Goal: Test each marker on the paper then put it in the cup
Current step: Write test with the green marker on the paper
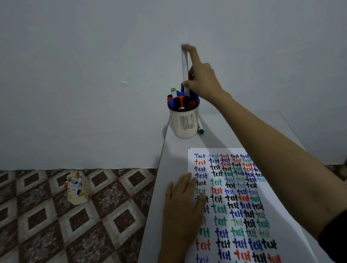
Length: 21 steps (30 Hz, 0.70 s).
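Left hand (183,209) lies flat over the left edge of the paper (226,210); right hand (202,81) pinches one white marker (185,68) upright over the crowded cup (185,124) near the far-left corner of the surface (155,226).

The cup (185,123) stands at the far end of the table (155,226), with markers (181,101) in it and a loose marker (200,128) just right of it. The paper (221,202) lies nearer, under the left hand (183,209). The right hand (203,81) holds one marker (185,68) above the cup.
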{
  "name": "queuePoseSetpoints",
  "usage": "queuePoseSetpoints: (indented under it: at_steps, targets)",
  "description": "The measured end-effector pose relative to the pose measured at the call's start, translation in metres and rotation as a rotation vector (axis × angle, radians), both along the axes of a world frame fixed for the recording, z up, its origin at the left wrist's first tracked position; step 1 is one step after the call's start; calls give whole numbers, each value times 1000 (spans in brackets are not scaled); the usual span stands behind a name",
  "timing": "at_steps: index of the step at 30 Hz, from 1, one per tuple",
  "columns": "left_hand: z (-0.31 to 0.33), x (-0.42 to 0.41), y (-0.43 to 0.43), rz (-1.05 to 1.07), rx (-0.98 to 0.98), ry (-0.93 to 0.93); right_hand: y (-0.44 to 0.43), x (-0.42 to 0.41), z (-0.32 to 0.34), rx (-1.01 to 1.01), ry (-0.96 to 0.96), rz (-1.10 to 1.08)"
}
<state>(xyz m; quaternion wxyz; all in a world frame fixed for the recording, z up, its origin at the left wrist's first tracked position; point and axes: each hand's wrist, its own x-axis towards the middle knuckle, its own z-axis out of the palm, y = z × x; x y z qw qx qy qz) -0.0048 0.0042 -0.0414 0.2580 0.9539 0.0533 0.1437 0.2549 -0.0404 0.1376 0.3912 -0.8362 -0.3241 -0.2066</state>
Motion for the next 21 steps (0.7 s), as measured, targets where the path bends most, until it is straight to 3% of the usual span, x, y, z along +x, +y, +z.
queuePoseSetpoints:
  at_steps: [4,9,12,14,17,19,21]
  targets:
    - [-1,1,1,-6,-2,-6,5,-2,-18,-65,-75,6]
    - [-2,0,1,-10,-8,-11,-8,4,-13,171,-66,18]
    - [-2,0,0,-9,-29,-34,-33,9,-33,339,117,-77]
    - [-2,0,0,-6,-44,-48,-47,10,-57,129,320,-101]
    - [0,0,0,-10,-65,-58,-54,10,-96,-408,550,44]
    - [0,-1,0,-15,-70,-65,-53,7,-114,-594,535,31]
    - [-1,-1,0,-18,-73,-69,-52,2,-125,-580,436,-48]
